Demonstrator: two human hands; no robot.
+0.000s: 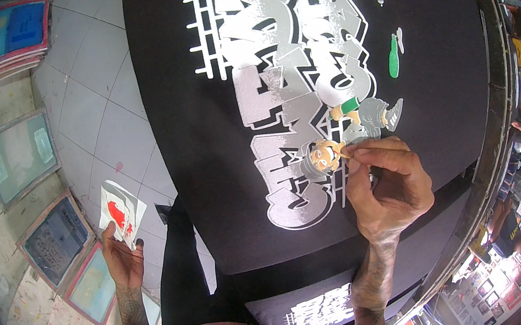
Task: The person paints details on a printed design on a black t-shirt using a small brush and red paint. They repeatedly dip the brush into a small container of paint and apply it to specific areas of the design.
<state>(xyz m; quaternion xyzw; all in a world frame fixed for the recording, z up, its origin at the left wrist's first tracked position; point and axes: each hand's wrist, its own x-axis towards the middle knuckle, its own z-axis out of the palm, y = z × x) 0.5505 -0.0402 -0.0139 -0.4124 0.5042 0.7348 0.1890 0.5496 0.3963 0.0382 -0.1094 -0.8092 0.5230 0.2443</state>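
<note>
My right hand [388, 189] is closed in a pinch over a printed cartoon figure [324, 156] on black fabric [186, 130]. A small, thin, stick-like thing shows at its fingertips, close to the figure's face; most of it is hidden. Large white and grey graffiti-style lettering [282, 96] covers the fabric around the figure, with a green bottle shape [394, 55] printed farther off. Away to the left, over the floor, my left hand [122, 259] grips a folded white sheet of paper or card [131, 201] smeared with red paint.
Framed screens [21, 154] lean or lie along the left side, with a stack of blue and red ones [13, 38] farther back. Another printed black piece [320, 312] lies near my body. Beyond the long rail [492, 127] on the right, people are in view.
</note>
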